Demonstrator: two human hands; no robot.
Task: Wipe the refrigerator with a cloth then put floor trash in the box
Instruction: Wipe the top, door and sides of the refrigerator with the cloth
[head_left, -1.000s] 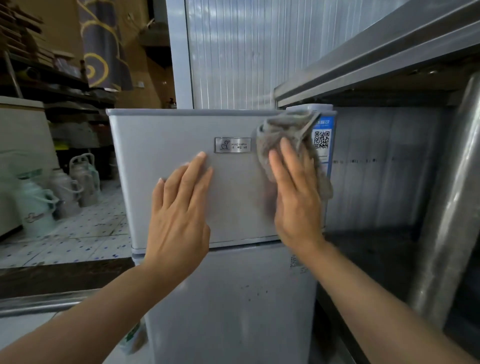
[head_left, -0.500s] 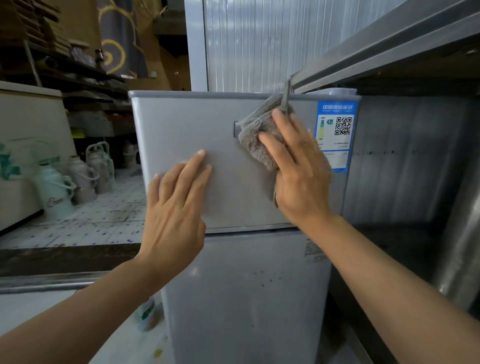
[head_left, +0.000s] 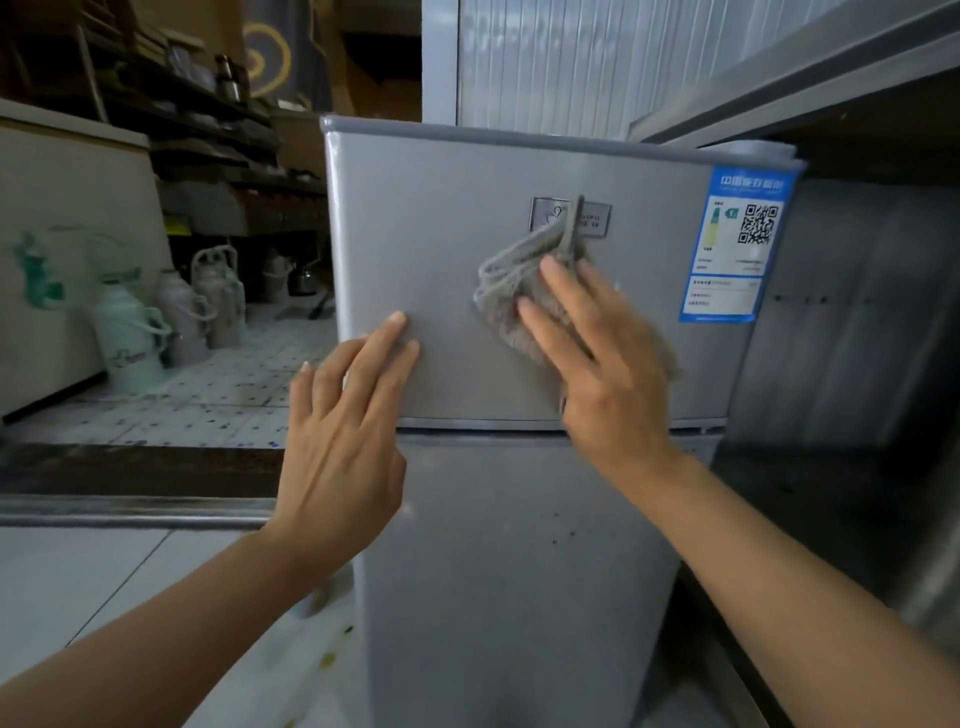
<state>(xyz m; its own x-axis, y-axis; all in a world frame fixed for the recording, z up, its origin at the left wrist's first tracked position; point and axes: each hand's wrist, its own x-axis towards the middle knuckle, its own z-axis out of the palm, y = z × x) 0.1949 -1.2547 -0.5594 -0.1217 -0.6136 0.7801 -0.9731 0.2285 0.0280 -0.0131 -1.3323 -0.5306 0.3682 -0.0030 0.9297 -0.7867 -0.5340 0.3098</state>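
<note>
While right hand presses cloth, left hand flat on refrigerator

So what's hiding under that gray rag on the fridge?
The cloth lies flat on the refrigerator upper door, pressed by the right hand. Its loop crosses the metal nameplate, hiding the middle. The door under the cloth cannot be seen.

Refrigerator straight ahead of me, upper door above lower door. My left grip flat on upper door's lower left. My right grip presses cloth onto door centre, just below nameplate. Label on door's right. Flasks on floor far left. Shelves behind them.
</note>
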